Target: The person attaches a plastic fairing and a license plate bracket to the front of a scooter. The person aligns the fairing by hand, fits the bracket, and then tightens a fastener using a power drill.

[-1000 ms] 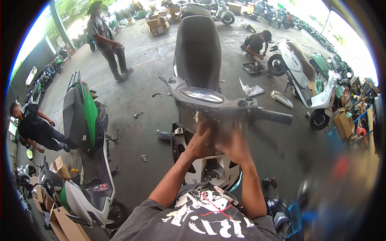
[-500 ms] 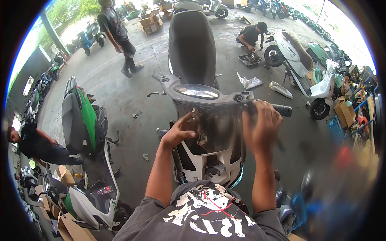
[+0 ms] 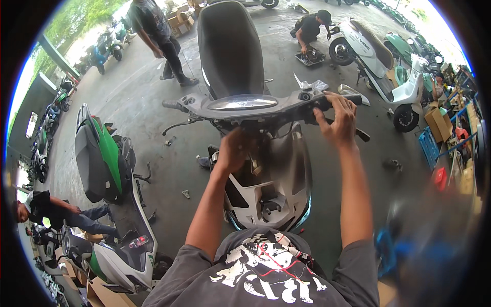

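A scooter with its front bodywork opened stands before me, its grey handlebar (image 3: 287,106) running across it around an oval display (image 3: 243,103). My right hand (image 3: 337,118) is closed on the handlebar's right side, inboard of the black grip, with the fingers over the top and the thumb on the near side. Below the display, my left hand (image 3: 234,150) reaches in among the wires; motion smears its fingers, and what they touch is hidden. Near it hangs a pale wire connector (image 3: 255,167). The white front panel (image 3: 244,187) lies below my hands.
At left stands a green and black scooter (image 3: 110,153) with a bottle (image 3: 138,241) on its footboard, a person (image 3: 76,214) beside it. Another person (image 3: 156,38) stands at the back left. A third (image 3: 309,30) crouches by a parts tray (image 3: 310,58) near a white scooter (image 3: 376,66).
The handlebar has turned, its right end swinging away from me and its left end nearer. My right hand has gone with it. My left hand has moved inward under the display.
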Motion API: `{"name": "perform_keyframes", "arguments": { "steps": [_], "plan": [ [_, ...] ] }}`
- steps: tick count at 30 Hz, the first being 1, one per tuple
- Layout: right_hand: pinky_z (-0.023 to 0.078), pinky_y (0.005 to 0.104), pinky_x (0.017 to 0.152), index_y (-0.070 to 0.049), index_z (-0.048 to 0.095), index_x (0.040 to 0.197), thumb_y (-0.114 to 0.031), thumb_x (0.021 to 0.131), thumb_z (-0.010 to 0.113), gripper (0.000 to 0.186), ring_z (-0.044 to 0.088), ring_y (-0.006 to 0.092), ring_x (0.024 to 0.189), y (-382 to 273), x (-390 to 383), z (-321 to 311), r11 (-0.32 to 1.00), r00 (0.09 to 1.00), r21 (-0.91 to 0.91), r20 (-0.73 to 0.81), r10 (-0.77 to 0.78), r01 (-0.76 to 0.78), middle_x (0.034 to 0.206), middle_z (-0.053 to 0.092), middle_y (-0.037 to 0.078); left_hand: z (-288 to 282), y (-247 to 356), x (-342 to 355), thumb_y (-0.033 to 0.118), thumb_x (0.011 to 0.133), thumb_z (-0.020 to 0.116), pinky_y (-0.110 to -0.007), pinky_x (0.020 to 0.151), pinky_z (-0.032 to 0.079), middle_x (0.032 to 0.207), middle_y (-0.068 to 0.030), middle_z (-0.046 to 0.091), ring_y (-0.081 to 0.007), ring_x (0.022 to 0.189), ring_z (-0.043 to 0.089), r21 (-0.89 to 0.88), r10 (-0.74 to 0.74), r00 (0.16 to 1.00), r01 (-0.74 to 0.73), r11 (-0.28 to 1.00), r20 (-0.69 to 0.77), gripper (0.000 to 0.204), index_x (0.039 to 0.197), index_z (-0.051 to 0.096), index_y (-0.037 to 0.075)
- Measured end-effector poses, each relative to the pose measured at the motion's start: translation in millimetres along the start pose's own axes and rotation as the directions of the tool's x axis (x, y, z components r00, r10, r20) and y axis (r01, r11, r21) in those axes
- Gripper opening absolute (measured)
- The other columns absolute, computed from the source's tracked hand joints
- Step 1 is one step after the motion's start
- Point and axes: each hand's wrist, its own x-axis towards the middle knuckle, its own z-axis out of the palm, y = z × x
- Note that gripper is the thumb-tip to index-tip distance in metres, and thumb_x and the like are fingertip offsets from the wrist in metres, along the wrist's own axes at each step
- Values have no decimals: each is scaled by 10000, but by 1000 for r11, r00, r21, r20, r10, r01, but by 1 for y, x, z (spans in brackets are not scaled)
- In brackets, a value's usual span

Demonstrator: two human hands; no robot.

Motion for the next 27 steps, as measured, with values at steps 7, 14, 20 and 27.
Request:
{"name": "perform_keyframes", "arguments": {
  "steps": [7, 14, 20, 27],
  "plan": [
    [377, 404, 1008, -76, 666, 1059, -296, 827, 703, 322, 608, 284, 1108, 53, 16, 20, 983, 995, 184, 95, 9, -26, 1123, 688, 93, 0, -27, 29, 175, 844, 689, -441, 682, 492, 823, -166, 651, -385, 780, 628, 326, 168, 956, -84, 942, -239, 121, 811, 715, 62],
    [490, 361, 915, -49, 715, 1004, -225, 825, 723, 251, 678, 299, 1007, 82, 29, 46, 924, 997, 383, 72, -17, -12, 1054, 726, 109, 15, -7, 47, 118, 832, 692, -456, 697, 507, 819, -220, 677, -417, 791, 649, 626, 373, 848, -63, 777, -376, 137, 917, 685, 11],
    [487, 361, 959, -58, 718, 1087, -178, 842, 719, 273, 667, 303, 1063, 105, 39, 69, 899, 997, 434, 79, 18, -51, 1114, 710, 146, 28, -15, 37, 81, 841, 715, -388, 678, 531, 843, -111, 724, -220, 738, 687, 372, 171, 827, 49, 927, -536, 217, 1047, 698, 16],
    [404, 472, 1029, 18, 613, 1194, -70, 800, 637, 404, 530, 414, 1183, 56, -44, 75, 977, 989, 213, -146, 23, 9, 1218, 617, 221, 23, -26, 23, 70, 847, 728, -319, 580, 508, 772, -94, 708, -160, 630, 664, 214, -72, 815, 234, 948, -575, 190, 1003, 649, -2]
  ]
}}
